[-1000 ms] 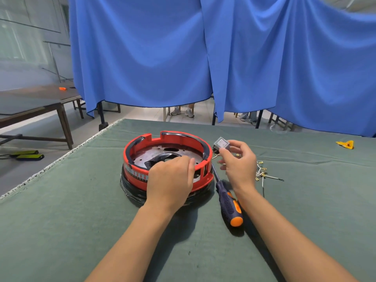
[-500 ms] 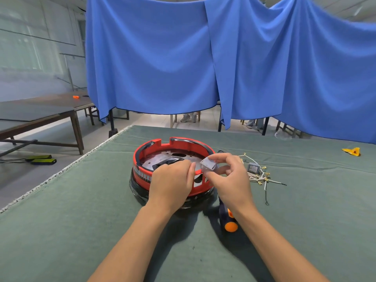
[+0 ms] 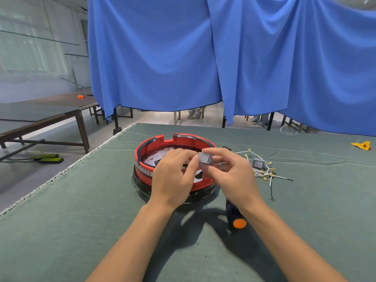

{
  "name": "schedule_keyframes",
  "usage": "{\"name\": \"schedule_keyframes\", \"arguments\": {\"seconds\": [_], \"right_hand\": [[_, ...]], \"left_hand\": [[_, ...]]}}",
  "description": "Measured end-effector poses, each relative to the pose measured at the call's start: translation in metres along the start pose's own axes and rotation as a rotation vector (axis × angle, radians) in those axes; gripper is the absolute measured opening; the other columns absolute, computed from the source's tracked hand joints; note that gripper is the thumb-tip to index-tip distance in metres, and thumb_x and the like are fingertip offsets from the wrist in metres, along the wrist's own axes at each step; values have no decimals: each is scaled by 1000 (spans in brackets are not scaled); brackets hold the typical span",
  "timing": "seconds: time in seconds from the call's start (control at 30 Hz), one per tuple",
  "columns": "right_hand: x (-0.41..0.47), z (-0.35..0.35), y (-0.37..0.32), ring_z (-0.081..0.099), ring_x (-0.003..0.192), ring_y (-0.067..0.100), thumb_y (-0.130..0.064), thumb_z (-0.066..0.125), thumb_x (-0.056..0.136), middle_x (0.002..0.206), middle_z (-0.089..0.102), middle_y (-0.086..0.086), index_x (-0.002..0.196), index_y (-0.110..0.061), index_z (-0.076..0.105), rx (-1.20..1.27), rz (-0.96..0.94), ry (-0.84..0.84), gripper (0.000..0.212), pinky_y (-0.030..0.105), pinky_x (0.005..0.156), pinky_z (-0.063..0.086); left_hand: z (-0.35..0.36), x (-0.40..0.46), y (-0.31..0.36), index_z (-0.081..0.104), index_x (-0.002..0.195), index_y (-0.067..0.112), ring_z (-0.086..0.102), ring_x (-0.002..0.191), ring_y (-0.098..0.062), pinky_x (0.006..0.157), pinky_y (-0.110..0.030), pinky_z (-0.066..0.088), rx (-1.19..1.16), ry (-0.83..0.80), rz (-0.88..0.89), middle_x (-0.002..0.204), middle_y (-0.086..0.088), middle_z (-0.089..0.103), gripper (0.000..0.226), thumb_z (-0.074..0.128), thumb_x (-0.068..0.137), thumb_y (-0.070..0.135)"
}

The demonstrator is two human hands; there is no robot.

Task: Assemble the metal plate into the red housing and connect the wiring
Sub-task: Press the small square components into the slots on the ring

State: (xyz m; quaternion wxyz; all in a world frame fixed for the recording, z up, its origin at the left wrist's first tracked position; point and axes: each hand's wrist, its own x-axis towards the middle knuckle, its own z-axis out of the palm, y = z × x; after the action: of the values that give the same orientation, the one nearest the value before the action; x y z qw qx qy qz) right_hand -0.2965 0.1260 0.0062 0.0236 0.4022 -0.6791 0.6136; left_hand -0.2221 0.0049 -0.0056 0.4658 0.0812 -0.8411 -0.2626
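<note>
Both hands meet over the near side of the red housing (image 3: 143, 176), which sits on a black base on the green cloth (image 3: 61, 220). Your right hand (image 3: 234, 180) pinches a small grey block (image 3: 205, 159), seemingly a switch or connector part, between thumb and fingers; your left hand (image 3: 173, 180) has its fingertips curled onto the same block from the other side, so the piece is held from both sides above the housing's front rim. The metal plate (image 3: 160, 155) already lies inside the housing, perforated face up, partly hidden by your hands. Right of the housing lies the bundle of white wires (image 3: 262, 171) with gold terminals, beside a second grey block (image 3: 257, 163); the screwdriver (image 3: 236, 218) lies near the housing's front right, mostly under your right wrist. The step in hand looks like orienting the block before seating it. Turn it until its tabs face the rim notch, keep the pinch light, and steady the housing before pressing, since it may slide on the cloth.
</note>
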Motion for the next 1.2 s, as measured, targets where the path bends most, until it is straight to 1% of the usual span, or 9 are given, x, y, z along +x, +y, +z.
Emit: {"name": "schedule_keyframes", "arguments": {"seconds": [0.07, 0.17, 0.33, 0.43, 0.6, 0.7, 0.83, 0.97, 1.2], "right_hand": [[0, 0, -2, 72, 66, 18, -12, 77, 78, 83, 72, 2, 106, -23, 65, 129, 71, 8, 32, 33, 61, 59], [0, 2, -8, 72, 66, 20, -9, 78, 75, 85, 71, 8, 100, -16, 60, 302, 131, 81, 32, 25, 51, 54], [2, 3, -11, 70, 63, 20, -6, 76, 77, 84, 72, 12, 91, -8, 61, 375, 157, 162, 21, 24, 47, 53], [1, 0, -7, 67, 62, 15, -12, 77, 76, 75, 71, 3, 87, -12, 65, 230, 128, 155, 16, 24, 50, 53], [-6, 8, 4, 57, 60, 0, -23, 76, 74, 62, 61, -14, 79, -26, 64, -214, -56, 95, 13, 9, 54, 41], [-7, 9, 9, 54, 62, -1, -27, 74, 74, 60, 54, -18, 78, -28, 60, -368, -120, 54, 15, 10, 55, 38], [-6, 5, 15, 51, 60, 4, -24, 71, 72, 61, 54, -14, 74, -24, 56, -448, -142, 57, 15, 18, 52, 38], [-7, 7, 18, 53, 65, 12, -23, 69, 72, 69, 58, -8, 75, -20, 57, -494, -144, -8, 13, 32, 60, 47], [-6, 9, 19, 54, 64, 8, -27, 77, 74, 67, 56, -9, 82, -22, 54, -453, -115, 41, 24, 25, 57, 44]], "left_hand": [[0, 0, -1, 68, 87, 20, 59, 83, -6, 72, -31, 49, -45, -3, -48, 83, 11, 67, 25, 48, 91, 34], [1, -2, 2, 62, 88, 20, 62, 78, -11, 68, -39, 51, -122, -27, -87, 79, 9, 65, 22, 49, 90, 38], [3, -4, 8, 62, 87, 20, 63, 78, -14, 68, -44, 50, -158, -19, -104, 78, 7, 65, 22, 46, 91, 35], [1, -3, 4, 63, 87, 19, 61, 80, -15, 70, -43, 51, -67, 32, -163, 79, 5, 64, 21, 44, 88, 28], [0, -2, -2, 66, 78, 18, 54, 87, -20, 76, -32, 37, 152, 33, -242, 72, 14, 51, 17, 54, 82, 7], [2, -2, -2, 66, 75, 16, 55, 84, -21, 81, -33, 32, 198, -2, -214, 75, 7, 61, 21, 48, 82, 10], [-1, 0, 1, 68, 74, 15, 59, 80, -21, 85, -40, 42, 166, -31, -200, 78, 3, 68, 32, 36, 76, 17], [0, 0, 2, 69, 74, 13, 59, 78, -20, 83, -44, 46, 150, -26, -200, 79, 1, 68, 27, 44, 81, 9], [-2, 1, 6, 71, 77, 13, 61, 81, -22, 82, -43, 48, 133, -31, -218, 81, 0, 70, 31, 40, 78, 16]]}}
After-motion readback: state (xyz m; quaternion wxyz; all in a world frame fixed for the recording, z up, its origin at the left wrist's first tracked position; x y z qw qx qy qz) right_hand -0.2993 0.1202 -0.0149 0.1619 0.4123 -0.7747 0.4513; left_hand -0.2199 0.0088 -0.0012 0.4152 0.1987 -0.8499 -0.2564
